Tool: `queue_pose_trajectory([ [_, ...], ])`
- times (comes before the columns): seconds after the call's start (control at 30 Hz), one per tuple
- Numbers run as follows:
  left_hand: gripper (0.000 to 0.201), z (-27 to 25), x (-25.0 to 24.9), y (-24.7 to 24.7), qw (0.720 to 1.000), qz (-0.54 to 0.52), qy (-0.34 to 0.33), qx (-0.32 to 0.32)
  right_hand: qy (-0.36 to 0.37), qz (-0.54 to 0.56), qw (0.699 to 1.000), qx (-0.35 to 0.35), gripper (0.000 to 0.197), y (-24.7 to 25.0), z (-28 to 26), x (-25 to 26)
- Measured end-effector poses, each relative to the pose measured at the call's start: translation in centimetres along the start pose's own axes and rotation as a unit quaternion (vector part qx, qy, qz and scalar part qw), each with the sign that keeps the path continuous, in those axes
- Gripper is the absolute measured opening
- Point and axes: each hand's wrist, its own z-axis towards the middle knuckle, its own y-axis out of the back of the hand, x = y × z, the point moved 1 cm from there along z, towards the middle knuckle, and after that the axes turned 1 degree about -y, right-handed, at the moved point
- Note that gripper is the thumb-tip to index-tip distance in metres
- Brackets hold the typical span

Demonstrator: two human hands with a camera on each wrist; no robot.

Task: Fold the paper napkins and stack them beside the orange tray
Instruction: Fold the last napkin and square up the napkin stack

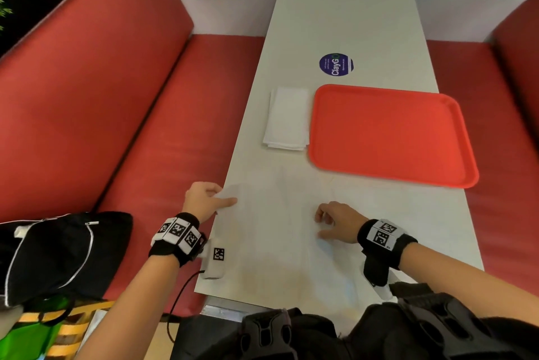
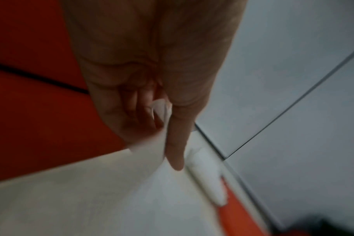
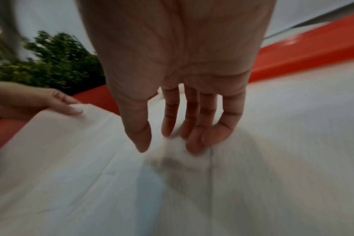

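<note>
A large unfolded white napkin (image 1: 280, 243) lies spread on the near end of the white table (image 1: 350, 15). My left hand (image 1: 224, 199) pinches its far left corner at the table's left edge; in the left wrist view the paper (image 2: 91, 191) sits between thumb and fingers (image 2: 175, 143). My right hand (image 1: 320, 225) hovers over the sheet's middle, its relaxed fingertips (image 3: 192, 146) touching the napkin (image 3: 91, 175). A stack of folded napkins (image 1: 287, 119) lies just left of the orange tray (image 1: 388, 132), also seen as stack (image 2: 208, 178) and tray (image 2: 238, 215).
Red bench seats (image 1: 131, 111) run along both sides of the table. A black bag (image 1: 58, 254) lies on the left bench. A round purple sticker (image 1: 336, 64) is on the table beyond the tray. Green foliage (image 3: 57, 63) stands behind the left bench.
</note>
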Motion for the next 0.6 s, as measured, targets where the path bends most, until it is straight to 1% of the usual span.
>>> queue_pose_trajectory([
  [0.03,0.025,-0.4,-1.5,0.1,0.999,-0.039,-0.010,0.016,0.011,-0.009,1.000,-0.002,0.028,0.9,-0.2,0.8],
  [0.07,0.028,-0.8,-3.0,0.2,0.996,-0.079,-0.019,0.029,0.027,-0.002,1.000,-0.015,0.033,1.9,-0.5,1.9],
  [0.13,0.037,-1.5,-6.2,0.0,0.985,-0.163,-0.036,0.040,0.059,0.069,0.995,-0.046,0.055,4.1,-1.1,4.6],
  [0.2,0.042,-2.3,-9.2,-0.7,0.971,-0.229,-0.057,0.028,0.099,0.138,0.985,-0.039,0.082,6.3,-1.8,7.4],
  [0.23,0.043,-2.6,-10.5,-1.0,0.966,-0.247,-0.069,0.017,0.115,0.154,0.981,-0.027,0.089,7.1,-2.2,8.6],
  [0.27,0.043,-3.0,-11.7,-1.5,0.962,-0.261,-0.084,0.010,0.130,0.157,0.979,-0.021,0.089,7.8,-2.6,9.5],
  [0.3,0.042,-3.3,-12.6,-2.0,0.958,-0.270,-0.099,0.010,0.152,0.150,0.976,-0.032,0.081,8.4,-2.8,10.1],
  [0.33,0.043,-3.6,-13.5,-2.4,0.954,-0.279,-0.113,0.016,0.178,0.141,0.972,-0.063,0.066,8.9,-2.8,10.5],
  [0.37,0.042,-4.1,-14.3,-2.7,0.948,-0.292,-0.124,0.024,0.197,0.137,0.965,-0.105,0.048,9.3,-2.9,10.7],
  [0.4,0.040,-4.5,-15.0,-2.9,0.940,-0.312,-0.131,0.028,0.207,0.142,0.956,-0.151,0.034,9.8,-2.9,10.7],
  [0.43,0.036,-4.8,-15.5,-3.0,0.929,-0.340,-0.142,0.026,0.207,0.151,0.947,-0.192,0.027,10.2,-2.9,10.4],
  [0.47,0.030,-5.2,-15.8,-3.1,0.913,-0.377,-0.155,0.014,0.206,0.161,0.938,-0.228,0.026,10.7,-3.1,10.1],
  [0.5,0.027,-5.3,-15.8,-3.0,0.898,-0.407,-0.170,-0.014,0.210,0.175,0.928,-0.253,0.028,11.2,-3.4,9.7],
  [0.53,0.030,-5.3,-15.6,-2.9,0.888,-0.418,-0.184,-0.051,0.220,0.202,0.916,-0.266,0.028,11.9,-3.9,9.3],
  [0.57,0.038,-4.8,-14.9,-3.0,0.892,-0.402,-0.191,-0.086,0.233,0.239,0.903,-0.270,0.027,12.6,-4.5,9.1],
  [0.6,0.051,-4.5,-14.4,-3.0,0.901,-0.376,-0.188,-0.102,0.242,0.271,0.891,-0.271,0.026,13.3,-5.2,8.8],
])
